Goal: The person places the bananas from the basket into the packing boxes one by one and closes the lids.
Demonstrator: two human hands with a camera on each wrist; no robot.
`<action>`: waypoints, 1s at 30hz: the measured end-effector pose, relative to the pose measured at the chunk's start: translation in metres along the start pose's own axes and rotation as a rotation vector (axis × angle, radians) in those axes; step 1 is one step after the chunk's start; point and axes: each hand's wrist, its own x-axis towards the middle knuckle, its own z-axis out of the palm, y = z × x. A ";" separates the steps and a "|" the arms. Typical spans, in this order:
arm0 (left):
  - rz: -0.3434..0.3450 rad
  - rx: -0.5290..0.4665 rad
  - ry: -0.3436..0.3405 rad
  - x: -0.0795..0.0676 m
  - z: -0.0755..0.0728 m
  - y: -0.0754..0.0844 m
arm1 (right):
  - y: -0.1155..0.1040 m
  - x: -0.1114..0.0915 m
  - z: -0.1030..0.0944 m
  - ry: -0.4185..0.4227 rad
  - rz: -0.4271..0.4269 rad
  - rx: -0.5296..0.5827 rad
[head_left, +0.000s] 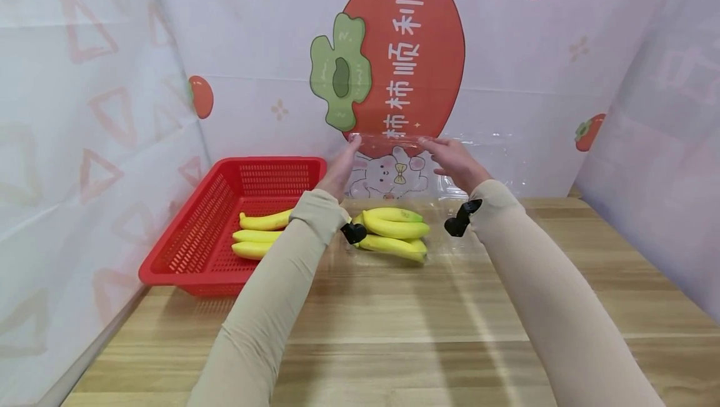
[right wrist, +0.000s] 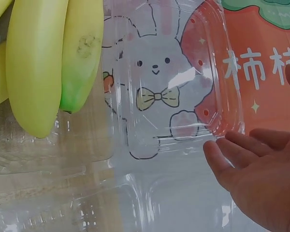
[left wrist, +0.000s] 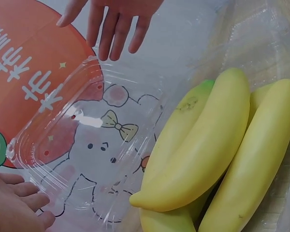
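Note:
A clear plastic clamshell box (head_left: pixel 337 256) stands on the table with several yellow bananas (head_left: pixel 396 227) inside, one tipped green. Its see-through lid (left wrist: pixel 43 145) is raised upright at the back. My left hand (head_left: pixel 340 172) is at the lid's upper left edge, its fingers loosely bent in the left wrist view. At the upper right edge is my right hand (head_left: pixel 454 160), fingers extended with the tips close to the lid in the right wrist view (right wrist: pixel 266 169). Neither hand curls round anything.
A red slotted basket (head_left: pixel 194 226) with several more bananas (head_left: pixel 261 236) stands left of the box. More clear plastic (head_left: pixel 497 163) shows behind and right of my right hand. A printed cloth backdrop (head_left: pixel 270 50) closes off the back of the wooden table (head_left: pixel 388 344).

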 end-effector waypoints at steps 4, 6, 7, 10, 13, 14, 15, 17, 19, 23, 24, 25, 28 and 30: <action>0.019 -0.016 0.002 -0.001 0.001 0.003 | 0.000 0.000 -0.002 0.037 -0.004 0.008; 0.012 -0.015 0.005 -0.002 0.000 0.004 | 0.000 0.000 -0.003 0.052 -0.007 0.011; 0.010 -0.014 0.005 -0.003 0.000 0.005 | 0.000 0.000 -0.004 0.057 -0.008 0.011; 0.001 -0.012 0.016 -0.005 0.000 0.007 | -0.001 -0.002 -0.005 0.064 -0.007 0.008; 0.007 -0.014 0.022 -0.006 0.000 0.008 | -0.001 -0.004 -0.006 0.057 -0.011 0.009; 0.011 -0.012 0.023 -0.007 0.000 0.009 | -0.002 -0.004 -0.006 0.054 -0.012 0.010; 0.013 -0.009 0.023 -0.007 0.000 0.009 | -0.002 -0.005 -0.007 0.051 -0.013 0.010; 0.019 0.007 0.020 -0.009 0.000 0.011 | -0.002 -0.007 -0.008 0.047 -0.014 0.007; 0.021 0.026 0.026 -0.011 0.001 0.013 | -0.002 -0.010 -0.010 0.049 -0.009 -0.003; 0.035 0.066 0.071 -0.018 0.004 0.015 | -0.002 -0.015 -0.014 0.053 -0.005 -0.022; 0.041 0.076 0.086 -0.020 0.005 0.016 | -0.002 -0.017 -0.015 0.053 -0.009 -0.027; 0.048 0.088 0.103 -0.023 0.006 0.016 | -0.002 -0.018 -0.015 0.051 -0.015 -0.031; 0.063 0.135 0.153 -0.031 0.008 0.015 | -0.003 -0.023 -0.017 0.035 -0.039 -0.048; 0.062 0.173 0.174 -0.036 0.009 0.015 | -0.004 -0.028 -0.017 0.029 -0.066 -0.061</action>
